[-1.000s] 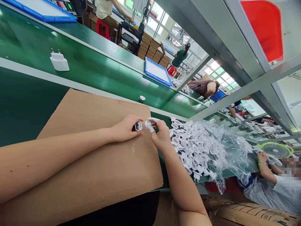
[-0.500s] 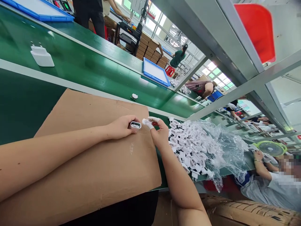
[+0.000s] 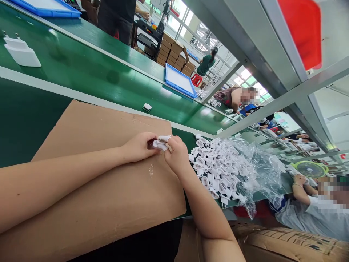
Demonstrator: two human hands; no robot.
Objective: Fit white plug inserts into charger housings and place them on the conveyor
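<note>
Over the brown cardboard sheet [image 3: 109,196], my left hand [image 3: 139,146] is closed round a white plug charger housing [image 3: 157,144]. My right hand [image 3: 176,153], with white covers on its thumb and forefinger, is closed at the housing's open end. Its fingertips meet the housing and hide its inside, so any small part between them cannot be made out. Just right of that hand lies a heap of white charger housings [image 3: 218,167], partly on clear plastic film [image 3: 265,171].
Beyond the cardboard runs a green conveyor belt [image 3: 109,78] with a metal edge. On it stand a white plug charger [image 3: 23,52] and a small white-topped part [image 3: 147,107]. Metal beams [image 3: 261,105] slant overhead at right. A co-worker's hands [image 3: 299,180] are at the far right.
My right hand has moved left onto the housing's open end, which was uncovered before. On the belt, the charger and the small part have shifted left in view.
</note>
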